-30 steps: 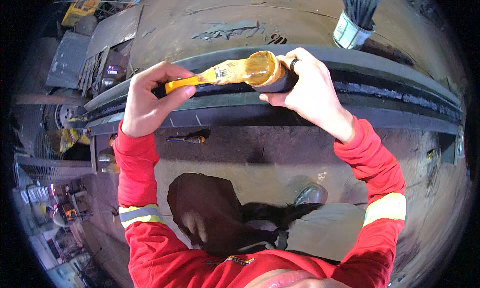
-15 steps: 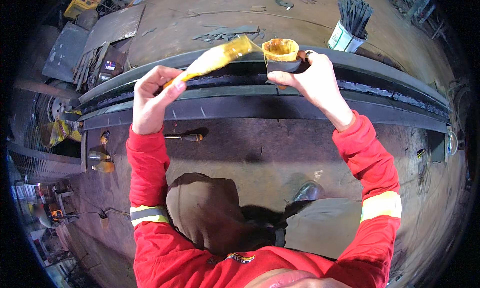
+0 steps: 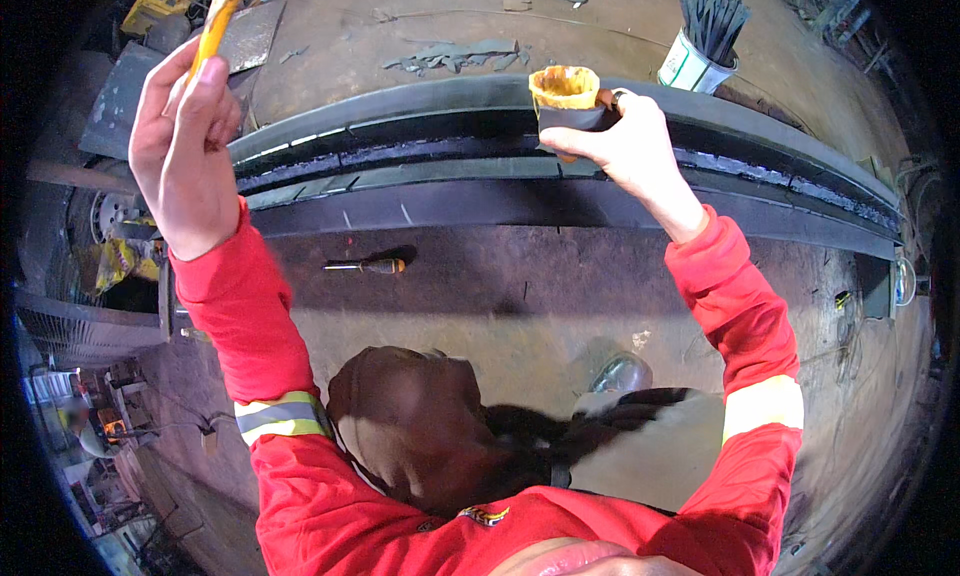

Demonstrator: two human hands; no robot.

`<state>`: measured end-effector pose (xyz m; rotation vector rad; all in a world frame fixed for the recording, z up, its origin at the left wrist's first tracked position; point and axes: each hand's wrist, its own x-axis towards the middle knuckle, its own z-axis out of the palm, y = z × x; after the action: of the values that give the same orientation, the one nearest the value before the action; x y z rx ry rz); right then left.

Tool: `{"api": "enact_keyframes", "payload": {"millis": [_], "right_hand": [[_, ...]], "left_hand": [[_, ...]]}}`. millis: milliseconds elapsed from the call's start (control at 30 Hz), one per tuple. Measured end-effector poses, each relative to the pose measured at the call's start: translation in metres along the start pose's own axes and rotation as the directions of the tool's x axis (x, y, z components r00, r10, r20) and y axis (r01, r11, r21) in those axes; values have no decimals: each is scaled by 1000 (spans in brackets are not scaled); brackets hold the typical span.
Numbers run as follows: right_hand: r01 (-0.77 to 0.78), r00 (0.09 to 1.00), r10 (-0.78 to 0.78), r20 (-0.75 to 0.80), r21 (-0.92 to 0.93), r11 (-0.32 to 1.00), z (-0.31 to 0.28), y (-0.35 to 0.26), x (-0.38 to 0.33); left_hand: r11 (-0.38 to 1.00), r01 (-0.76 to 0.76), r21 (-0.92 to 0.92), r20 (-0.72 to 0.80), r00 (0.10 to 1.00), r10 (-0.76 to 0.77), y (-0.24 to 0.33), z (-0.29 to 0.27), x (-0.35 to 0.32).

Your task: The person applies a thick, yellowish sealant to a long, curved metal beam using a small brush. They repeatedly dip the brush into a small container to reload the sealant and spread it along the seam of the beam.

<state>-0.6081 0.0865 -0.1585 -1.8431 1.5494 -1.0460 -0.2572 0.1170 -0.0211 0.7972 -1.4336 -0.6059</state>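
Note:
My left hand (image 3: 192, 141), raised at the upper left, is closed round the yellow handle of a paintbrush (image 3: 214, 31). The brush points up, and its bristle end runs toward the top edge of the picture. My right hand (image 3: 630, 151) grips a small cup (image 3: 568, 114) with a dark outer wrap and a rim coated in yellow-orange stuff. Its mouth faces up, over the long dark steel beam (image 3: 450, 209) that lies across in front of me. Part of my right fingers is hidden behind the cup.
A screwdriver (image 3: 368, 266) lies on the floor on my side of the beam. Beyond the beam stand a white bucket (image 3: 692, 68) of dark strips and a pile of dark scraps (image 3: 460, 56). A wire mesh panel (image 3: 80, 331) is at the left.
My left hand has swung the paintbrush up and left, away from the cup, and the brush now points upward. My right hand and the cup have barely moved.

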Motion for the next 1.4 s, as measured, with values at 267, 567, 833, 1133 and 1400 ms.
{"api": "enact_keyframes", "payload": {"millis": [267, 567, 833, 1133, 1400], "right_hand": [[-30, 991, 30, -130, 3, 1000, -42, 31, 10], [50, 989, -13, -148, 254, 966, -68, 19, 2], [78, 993, -64, -94, 151, 985, -59, 16, -16], [113, 993, -95, -68, 344, 932, -50, 20, -20], [142, 985, -102, -137, 330, 933, -65, 30, -23]], "left_hand": [[856, 202, 476, 176, 932, -318, -45, 13, -94], [815, 204, 542, 121, 941, -317, -130, 56, -134], [723, 452, 521, -474, 858, -195, -133, 10, -171], [819, 312, 482, -126, 949, -287, -127, 127, -163], [829, 371, 419, -258, 924, -283, -140, 71, -155]]}}
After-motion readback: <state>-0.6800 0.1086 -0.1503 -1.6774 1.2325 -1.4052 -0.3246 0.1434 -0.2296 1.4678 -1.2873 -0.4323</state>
